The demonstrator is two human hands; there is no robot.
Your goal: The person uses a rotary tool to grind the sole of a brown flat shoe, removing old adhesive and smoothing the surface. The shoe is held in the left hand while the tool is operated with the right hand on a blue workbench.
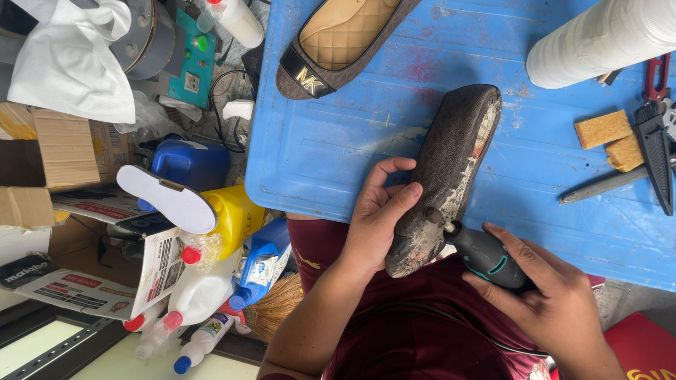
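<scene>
two hands work at the near edge of the blue desk (338,148), bare room beyond them. left hand (377,222) grips a worn brown shoe (451,162), sole up, heel off the edge. right hand (556,295) clenches a dark rotary tool (486,255), tip seemingly touching the scuffed, glue-streaked sole.

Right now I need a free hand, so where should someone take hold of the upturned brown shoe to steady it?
Grip the brown shoe across its narrow waist, coming from its left side as the left hand does; the rotary tool in the right hand occupies the heel's right side.
</scene>
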